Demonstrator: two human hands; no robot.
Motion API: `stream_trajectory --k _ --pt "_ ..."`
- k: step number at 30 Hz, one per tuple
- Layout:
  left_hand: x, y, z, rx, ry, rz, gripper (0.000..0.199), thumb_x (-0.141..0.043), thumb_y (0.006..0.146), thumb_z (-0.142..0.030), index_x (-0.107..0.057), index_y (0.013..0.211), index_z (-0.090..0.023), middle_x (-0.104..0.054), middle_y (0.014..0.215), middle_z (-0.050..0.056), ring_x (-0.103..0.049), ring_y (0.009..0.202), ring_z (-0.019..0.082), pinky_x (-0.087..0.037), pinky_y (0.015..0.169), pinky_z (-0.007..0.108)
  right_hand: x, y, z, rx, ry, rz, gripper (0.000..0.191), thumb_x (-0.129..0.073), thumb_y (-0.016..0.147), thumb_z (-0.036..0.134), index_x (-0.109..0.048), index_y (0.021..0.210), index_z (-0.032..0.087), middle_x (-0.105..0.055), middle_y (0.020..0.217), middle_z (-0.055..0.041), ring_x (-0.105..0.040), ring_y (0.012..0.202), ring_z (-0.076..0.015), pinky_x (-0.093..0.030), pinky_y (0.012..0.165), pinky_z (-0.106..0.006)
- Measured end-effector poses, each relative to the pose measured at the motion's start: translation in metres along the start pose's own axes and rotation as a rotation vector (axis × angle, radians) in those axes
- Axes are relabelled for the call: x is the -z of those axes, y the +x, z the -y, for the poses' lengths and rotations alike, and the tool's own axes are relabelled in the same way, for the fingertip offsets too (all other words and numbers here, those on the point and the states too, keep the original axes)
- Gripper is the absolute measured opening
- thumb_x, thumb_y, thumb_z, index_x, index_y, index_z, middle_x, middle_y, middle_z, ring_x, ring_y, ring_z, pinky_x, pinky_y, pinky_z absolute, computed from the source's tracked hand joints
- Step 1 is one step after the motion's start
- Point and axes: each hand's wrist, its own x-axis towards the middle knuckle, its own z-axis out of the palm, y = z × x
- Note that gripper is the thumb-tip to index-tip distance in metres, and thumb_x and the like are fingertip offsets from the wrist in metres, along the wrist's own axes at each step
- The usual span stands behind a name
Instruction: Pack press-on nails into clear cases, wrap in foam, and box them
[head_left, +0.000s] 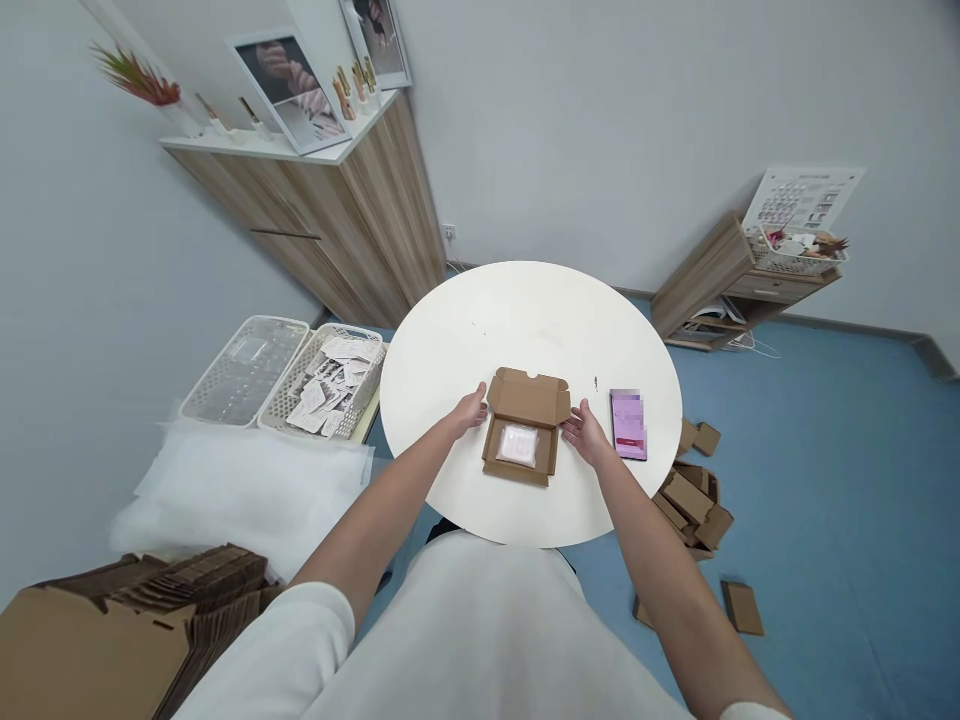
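A brown cardboard mailer box [531, 398] stands on the round white table [517, 310] with its lid raised and leaning back. Inside its tray lies a small pale pink-and-white packet [517, 445] that looks wrapped in clear plastic. My left hand [470, 410] is at the left edge of the lid, thumb up and fingers extended. On the other side, my right hand [586, 432] has its fingers spread close to the box's right edge. Whether the fingertips touch the cardboard I cannot tell. Both hands are open around the box.
A phone [628, 425] with a purple screen lies right of the box. At left are a white basket of printed cards [330, 385], white packing sheets [247, 490] and stacked flat cardboard [97, 640]. Folded brown boxes [694, 500] lie on the floor at right.
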Motion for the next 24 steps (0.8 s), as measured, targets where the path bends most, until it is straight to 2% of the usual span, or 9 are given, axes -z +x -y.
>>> stream_trajectory --k 2,5,8,12,14,17,21,24 --pt "-0.005 0.002 -0.005 -0.011 -0.013 0.059 0.071 -0.018 0.078 -0.069 -0.044 0.120 -0.018 -0.051 0.123 0.013 -0.052 0.106 0.023 -0.043 0.082 0.032 -0.010 0.003 0.003 0.007 0.033 0.074 0.065 -0.023 0.079 0.065 -0.046 0.121 0.020 -0.051 0.124 -0.0102 -0.051 0.112 -0.0214 -0.042 0.094 -0.037" --pt "-0.010 0.000 -0.011 -0.098 -0.032 0.096 0.069 -0.018 0.077 -0.069 -0.048 0.117 -0.021 -0.052 0.124 0.009 -0.047 0.112 0.023 -0.040 0.087 0.034 -0.022 0.002 0.010 0.137 0.044 0.126 0.062 -0.023 0.080 0.065 -0.050 0.118 0.025 -0.052 0.125 -0.0041 -0.046 0.117 -0.0200 -0.034 0.101 -0.036" --pt "-0.008 -0.007 -0.015 -0.179 -0.034 0.097 0.070 -0.013 0.077 -0.069 -0.047 0.120 -0.025 -0.045 0.131 0.005 -0.039 0.120 0.024 -0.035 0.092 0.038 -0.024 -0.003 0.013 0.302 0.042 0.154 0.058 -0.024 0.080 0.064 -0.047 0.122 0.030 -0.046 0.131 0.0028 -0.035 0.125 -0.0172 -0.025 0.106 -0.034" --pt "-0.004 -0.020 -0.010 -0.241 0.023 0.124 0.070 -0.012 0.078 -0.068 -0.043 0.125 -0.026 -0.031 0.141 0.003 -0.023 0.130 0.026 -0.029 0.097 0.039 -0.016 -0.012 0.003 0.363 0.017 0.146 0.057 -0.023 0.080 0.066 -0.046 0.122 0.035 -0.036 0.137 0.0076 -0.023 0.131 -0.0162 -0.019 0.107 -0.037" --pt "-0.004 -0.026 -0.004 -0.234 0.037 0.134 0.070 -0.016 0.078 -0.069 -0.041 0.127 -0.025 -0.025 0.144 0.002 -0.019 0.131 0.026 -0.028 0.098 0.038 -0.012 -0.016 -0.006 0.355 0.005 0.121 0.060 -0.023 0.078 0.068 -0.048 0.121 0.035 -0.036 0.137 0.0066 -0.026 0.129 -0.0179 -0.023 0.105 -0.038" --pt "-0.002 -0.032 0.006 -0.217 -0.010 0.202 0.075 -0.014 0.076 -0.071 -0.037 0.130 -0.024 -0.025 0.143 0.002 -0.026 0.126 0.026 -0.029 0.097 0.039 -0.007 -0.020 -0.016 0.327 -0.016 0.115 0.066 -0.020 0.076 0.070 -0.050 0.120 0.032 -0.043 0.133 0.0026 -0.038 0.120 -0.0205 -0.032 0.100 -0.039" --pt "0.005 -0.038 0.015 -0.210 -0.112 0.351 0.091 0.008 0.071 -0.072 -0.043 0.127 -0.022 -0.038 0.136 0.005 -0.036 0.120 0.025 -0.031 0.096 0.039 0.000 -0.025 -0.020 0.268 -0.055 0.113 0.071 -0.018 0.075 0.072 -0.055 0.116 0.027 -0.052 0.123 -0.0030 -0.049 0.107 -0.0215 -0.040 0.092 -0.037" --pt "0.010 -0.044 0.018 -0.138 -0.088 0.349 0.095 0.010 0.068 -0.074 -0.050 0.120 -0.022 -0.047 0.128 0.008 -0.039 0.118 0.025 -0.035 0.091 0.039 0.005 -0.034 -0.017 0.203 -0.129 0.123 0.073 -0.015 0.075 0.072 -0.057 0.112 0.025 -0.053 0.121 -0.0054 -0.054 0.102 -0.0218 -0.041 0.088 -0.037"
